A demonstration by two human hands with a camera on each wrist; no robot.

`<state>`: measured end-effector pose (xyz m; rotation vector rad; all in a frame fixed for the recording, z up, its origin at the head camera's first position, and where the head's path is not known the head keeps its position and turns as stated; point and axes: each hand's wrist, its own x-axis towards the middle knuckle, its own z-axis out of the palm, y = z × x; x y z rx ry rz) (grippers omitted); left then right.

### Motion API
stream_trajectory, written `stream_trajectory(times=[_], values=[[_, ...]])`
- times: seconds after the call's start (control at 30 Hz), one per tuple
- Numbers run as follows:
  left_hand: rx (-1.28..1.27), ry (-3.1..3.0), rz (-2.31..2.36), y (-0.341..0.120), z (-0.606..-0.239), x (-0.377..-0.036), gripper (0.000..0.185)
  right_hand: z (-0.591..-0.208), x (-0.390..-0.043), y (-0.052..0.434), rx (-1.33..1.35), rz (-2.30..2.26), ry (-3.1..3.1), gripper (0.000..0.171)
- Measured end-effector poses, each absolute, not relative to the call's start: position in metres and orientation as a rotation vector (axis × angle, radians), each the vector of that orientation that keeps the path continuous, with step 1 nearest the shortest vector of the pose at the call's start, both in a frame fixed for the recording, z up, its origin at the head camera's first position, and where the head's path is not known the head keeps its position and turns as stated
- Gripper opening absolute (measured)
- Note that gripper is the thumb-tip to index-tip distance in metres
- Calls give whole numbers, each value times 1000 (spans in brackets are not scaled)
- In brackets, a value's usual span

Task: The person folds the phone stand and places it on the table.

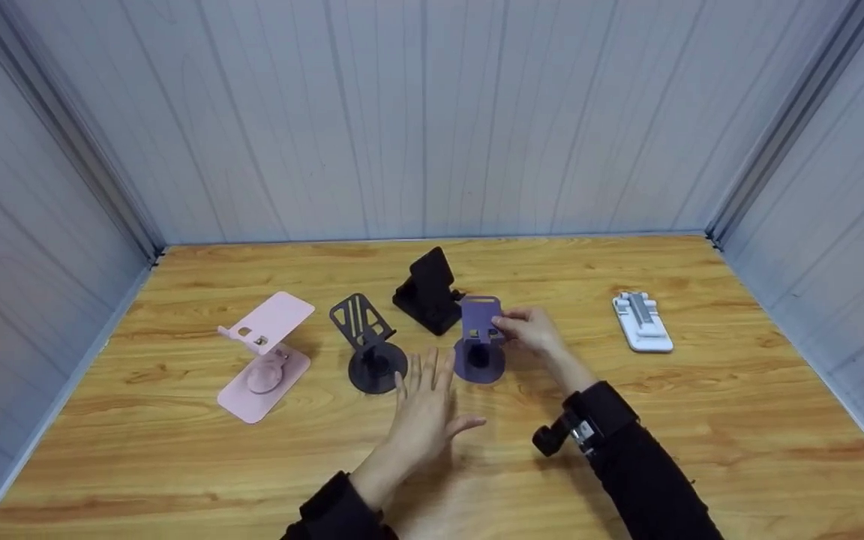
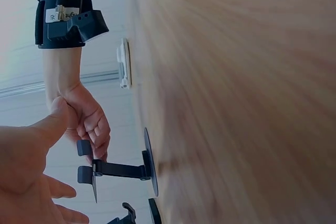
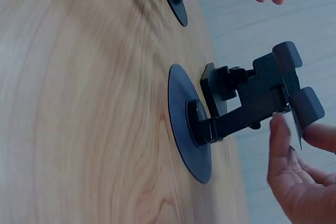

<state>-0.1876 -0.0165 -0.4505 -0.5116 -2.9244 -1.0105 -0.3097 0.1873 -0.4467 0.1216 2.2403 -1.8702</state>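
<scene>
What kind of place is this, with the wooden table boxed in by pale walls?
Probably a small recording booth rather than a home or shop: plain grey panel walls close in a wooden table, several phone stands such as the pink stand are laid out, and a camera is strapped to the right wrist.

A wooden table point(image 1: 702, 420) stands enclosed by pale grey panelled walls point(image 1: 424, 112) on three sides.

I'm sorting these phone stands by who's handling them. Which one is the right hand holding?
The purple stand, mid-table: the right hand pinches its top plate. The other stands are untouched.
</scene>
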Motion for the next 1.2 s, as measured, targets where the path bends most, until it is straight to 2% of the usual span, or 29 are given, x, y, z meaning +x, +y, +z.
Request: stream_trajectory(times=[0.47,0.6,0.77,0.87,1.07,1.2], values=[[-481,-2851,-1259,-6,-458,-198,101,-424,-288,194,87,-2127,2019,32],[-436,-2786,-1422,-5,-486,-215,104,-418,-278,198,24,-2146,1998,30],[-377,-2737,-1524,-2,-525,-237,107,-413,-264,204,-48,-2163,1963,18],[-347,-2687,-1640,-2,-515,-233,98,-409,-257,206,-87,-2191,1938,17],[-351,-2443,-2026,-3,-458,-208,64,-400,-243,208,-128,-2253,1892,27],[-302,-2279,-2207,-1,-444,-204,46,-396,-235,210,-186,-2257,1904,28]])
